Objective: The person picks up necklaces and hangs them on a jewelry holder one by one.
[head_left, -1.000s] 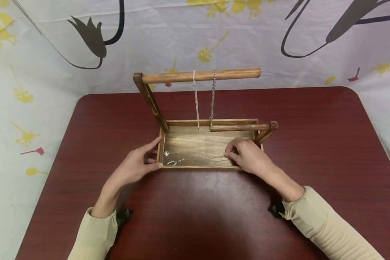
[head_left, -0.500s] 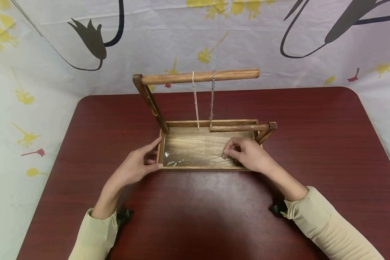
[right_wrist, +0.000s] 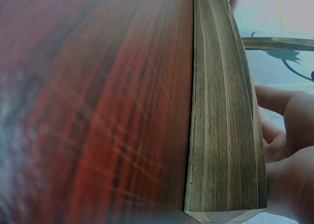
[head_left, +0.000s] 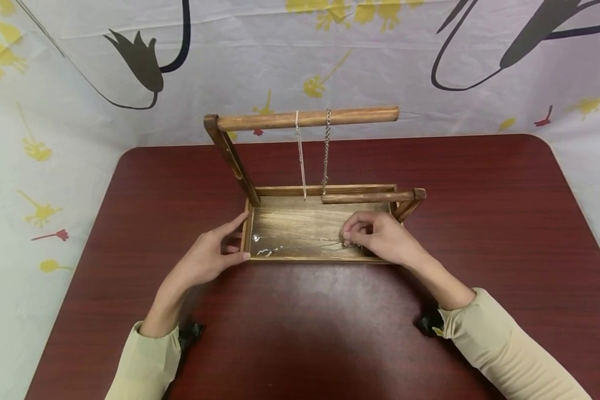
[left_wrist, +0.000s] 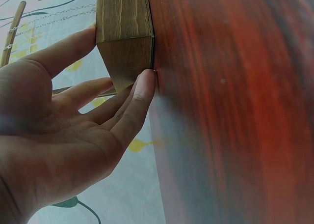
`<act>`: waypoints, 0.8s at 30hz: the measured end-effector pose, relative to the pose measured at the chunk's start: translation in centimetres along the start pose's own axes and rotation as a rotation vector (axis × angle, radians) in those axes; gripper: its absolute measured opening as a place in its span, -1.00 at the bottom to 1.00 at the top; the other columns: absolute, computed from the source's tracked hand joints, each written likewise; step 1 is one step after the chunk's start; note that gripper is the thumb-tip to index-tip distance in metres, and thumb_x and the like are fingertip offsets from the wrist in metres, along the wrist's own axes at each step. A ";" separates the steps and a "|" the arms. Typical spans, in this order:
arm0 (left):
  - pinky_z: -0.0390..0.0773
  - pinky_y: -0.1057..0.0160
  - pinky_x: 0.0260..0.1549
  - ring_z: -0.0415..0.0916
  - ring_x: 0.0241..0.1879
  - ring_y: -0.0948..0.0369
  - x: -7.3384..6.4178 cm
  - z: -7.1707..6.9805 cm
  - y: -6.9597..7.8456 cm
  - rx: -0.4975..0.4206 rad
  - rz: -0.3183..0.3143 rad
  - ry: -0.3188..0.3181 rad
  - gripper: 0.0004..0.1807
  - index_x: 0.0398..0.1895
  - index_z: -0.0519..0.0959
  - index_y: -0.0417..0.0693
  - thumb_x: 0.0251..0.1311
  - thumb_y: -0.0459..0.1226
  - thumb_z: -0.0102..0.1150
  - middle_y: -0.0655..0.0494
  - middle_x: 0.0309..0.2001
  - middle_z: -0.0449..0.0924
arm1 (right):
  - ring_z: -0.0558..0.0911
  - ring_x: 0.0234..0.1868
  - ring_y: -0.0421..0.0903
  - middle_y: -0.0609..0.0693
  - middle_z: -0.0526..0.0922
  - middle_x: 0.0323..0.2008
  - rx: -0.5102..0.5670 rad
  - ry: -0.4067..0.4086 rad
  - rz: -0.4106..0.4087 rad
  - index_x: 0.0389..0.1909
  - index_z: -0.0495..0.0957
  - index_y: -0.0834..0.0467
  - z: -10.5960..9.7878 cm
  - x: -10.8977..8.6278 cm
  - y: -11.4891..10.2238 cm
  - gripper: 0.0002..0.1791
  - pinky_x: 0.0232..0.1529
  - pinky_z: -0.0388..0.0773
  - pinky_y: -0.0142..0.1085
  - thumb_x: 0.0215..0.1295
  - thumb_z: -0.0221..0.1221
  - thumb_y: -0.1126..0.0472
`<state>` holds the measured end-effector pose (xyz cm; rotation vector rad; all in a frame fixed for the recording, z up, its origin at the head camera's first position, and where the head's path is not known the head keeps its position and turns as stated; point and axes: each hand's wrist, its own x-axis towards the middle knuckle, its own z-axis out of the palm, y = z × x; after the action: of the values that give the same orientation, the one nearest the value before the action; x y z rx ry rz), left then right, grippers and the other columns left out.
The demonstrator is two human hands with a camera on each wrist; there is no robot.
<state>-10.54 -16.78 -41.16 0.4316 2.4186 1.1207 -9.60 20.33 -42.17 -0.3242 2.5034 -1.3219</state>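
Note:
A wooden jewelry stand has a shallow tray (head_left: 290,219) with two posts, each bearing a bar. My left hand (head_left: 205,255) steadies the tray's left end, thumb at the front corner and fingers fairly straight along the side, as the left wrist view also shows. Inside the tray lie thin silver chains, one with a small round pendant (head_left: 256,238) and another with a curved bright piece (head_left: 267,251). My right hand (head_left: 380,236) pinches part of a thin necklace (head_left: 325,240) low over the tray's right half. The pinched part is mostly hidden by the fingers.
Two chains hang over the tall upper bar (head_left: 360,115): a fine silver one (head_left: 301,158) and a thicker link one (head_left: 326,150). The lower bar (head_left: 365,197) stands just behind my right hand. A dark red table (head_left: 300,328) meets a patterned cloth backdrop (head_left: 260,61).
My right hand has shifted slightly left, its fingertips working at the necklace in the tray. The left hand stays at the tray's left end.

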 end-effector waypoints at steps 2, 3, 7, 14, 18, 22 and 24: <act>0.65 0.13 -0.02 0.62 0.03 0.02 0.0 0.0 0.0 -0.004 0.006 0.003 -0.08 0.58 0.09 0.17 0.22 -0.31 0.37 -0.17 0.34 0.39 | 0.63 -0.35 -0.15 -0.11 0.70 -0.42 -0.002 0.008 0.000 -0.29 0.71 0.07 0.1 -0.1 -0.1 -0.96 -0.31 0.55 -0.34 0.29 0.31 0.20; 0.65 0.14 -0.02 0.62 0.03 0.02 0.0 0.0 0.0 -0.006 0.010 0.004 -0.08 0.58 0.09 0.16 0.22 -0.31 0.37 -0.17 0.34 0.39 | 0.65 -0.36 -0.15 -0.12 0.71 -0.42 -0.002 0.014 0.005 -0.29 0.73 0.06 0.2 -0.1 -0.2 -0.96 -0.32 0.56 -0.34 0.27 0.34 0.20; 0.65 0.15 -0.01 0.62 0.02 0.01 0.0 0.1 0.0 -0.011 0.017 0.009 -0.08 0.58 0.11 0.15 0.21 -0.32 0.38 -0.18 0.31 0.42 | 0.69 -0.39 -0.21 -0.20 0.75 -0.43 -0.052 0.057 0.032 -0.29 0.78 -0.01 0.4 -0.3 -0.6 -0.93 -0.36 0.59 -0.36 0.20 0.40 0.16; 0.65 0.14 -0.02 0.63 0.01 0.02 0.0 0.1 0.0 -0.009 0.008 0.008 -0.07 0.58 0.11 0.18 0.21 -0.32 0.38 -0.19 0.26 0.47 | 0.50 -0.63 -0.31 -0.27 0.73 -0.49 -0.212 0.181 0.008 -0.34 0.81 -0.09 0.9 -0.9 -1.2 -0.95 -0.64 0.43 -0.36 0.18 0.42 0.14; 0.65 0.15 -0.02 0.63 0.01 0.02 0.0 0.0 0.1 -0.012 0.000 0.007 -0.07 0.58 0.11 0.20 0.21 -0.32 0.38 -0.19 0.24 0.49 | 0.34 -0.72 -0.29 -0.22 0.70 -0.53 -0.247 0.210 -0.054 -0.34 0.79 -0.05 1.0 -1.0 -1.3 -0.95 -0.73 0.31 -0.36 0.20 0.40 0.18; 0.65 0.14 -0.01 0.63 0.02 0.02 -0.1 0.0 0.1 -0.014 -0.004 0.005 -0.07 0.58 0.10 0.20 0.21 -0.32 0.38 -0.19 0.24 0.49 | 0.51 -0.60 -0.27 -0.18 0.70 -0.49 -0.207 0.222 -0.075 -0.32 0.75 0.00 0.9 -0.9 -1.1 -0.96 -0.57 0.46 -0.37 0.24 0.37 0.22; 0.65 0.14 -0.02 0.63 0.01 0.02 -0.1 0.0 0.0 -0.011 -0.003 0.006 -0.07 0.58 0.10 0.20 0.21 -0.31 0.38 -0.19 0.24 0.49 | 0.59 -0.49 -0.23 -0.17 0.71 -0.45 -0.162 0.214 -0.063 -0.30 0.73 0.02 0.8 -0.8 -1.0 -0.95 -0.46 0.53 -0.37 0.27 0.34 0.23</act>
<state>-10.48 -16.76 -41.14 0.4222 2.4159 1.1353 -8.53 19.44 -41.63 -0.3133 2.8091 -1.2387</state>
